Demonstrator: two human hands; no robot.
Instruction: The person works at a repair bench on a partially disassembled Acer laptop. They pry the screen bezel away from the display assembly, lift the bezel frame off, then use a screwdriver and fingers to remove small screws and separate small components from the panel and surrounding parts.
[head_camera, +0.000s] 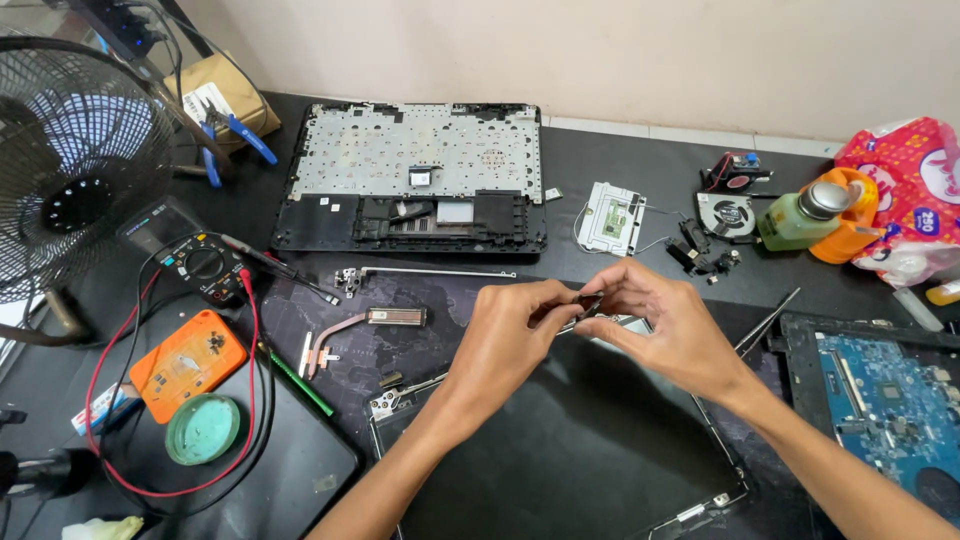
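My left hand and my right hand meet over the middle of the black work mat. Both pinch one small dark part between thumb and fingertips. Just below them lies a laptop screen panel with metal hinges at its corners. A silvery strip shows under my right fingers. Beyond the hands lies a laptop keyboard frame, turned underside up.
A desk fan, a multimeter with red and black leads, an orange case and a green round tin are at left. A heat pipe and hinge bar lie mid-mat. Blue motherboard, tweezers, cooling fan, green bottle at right.
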